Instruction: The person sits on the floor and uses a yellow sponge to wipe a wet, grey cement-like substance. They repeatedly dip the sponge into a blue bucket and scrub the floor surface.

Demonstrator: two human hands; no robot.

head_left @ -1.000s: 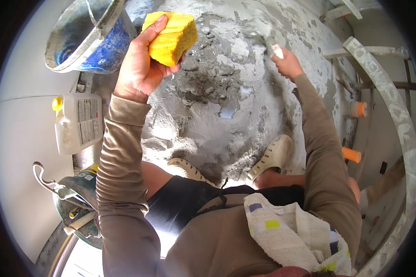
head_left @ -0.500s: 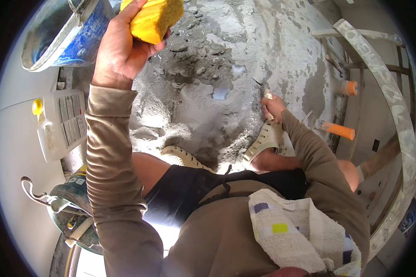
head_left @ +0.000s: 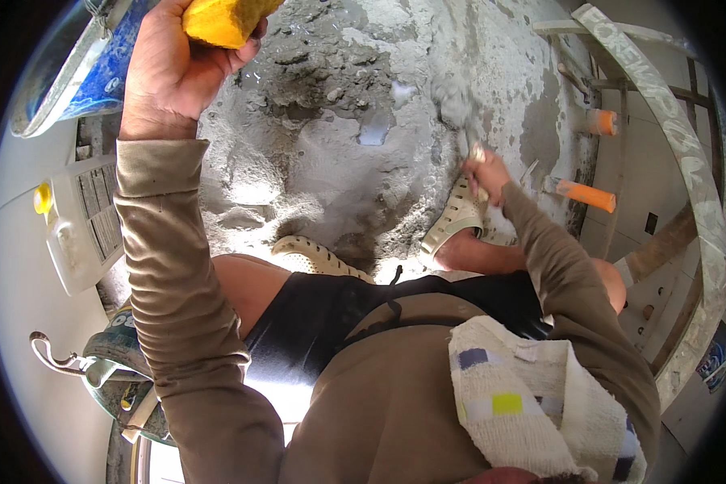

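At the upper left my left hand (head_left: pixel 169 77) grips a yellow sponge (head_left: pixel 222 22), which is cut off by the top edge of the picture. It is raised beside a blue bucket (head_left: pixel 97 77). My right hand (head_left: pixel 487 173) is closed round the pale handle of what looks like a trowel (head_left: pixel 476 152), low over the floor just beyond my right shoe (head_left: pixel 453 216). The tool's blade is smeared by motion. Wet grey mortar (head_left: pixel 323 77) covers the floor between my hands, lumpy at the far middle, with a small puddle (head_left: pixel 373 134).
On the left stand a white jug (head_left: pixel 74 242) with a yellow cap and a dark green bucket (head_left: pixel 125 351) holding tools. Two orange-capped pipes (head_left: pixel 586 194) rise at the right, beside a mortar-stained wooden frame (head_left: pixel 676 145). A towel (head_left: pixel 524 387) hangs over my chest.
My left hand and the sponge have shifted left and up, more of the sponge leaving the picture. The trowel has swung into a blur in my right hand. The whole view has shifted slightly.
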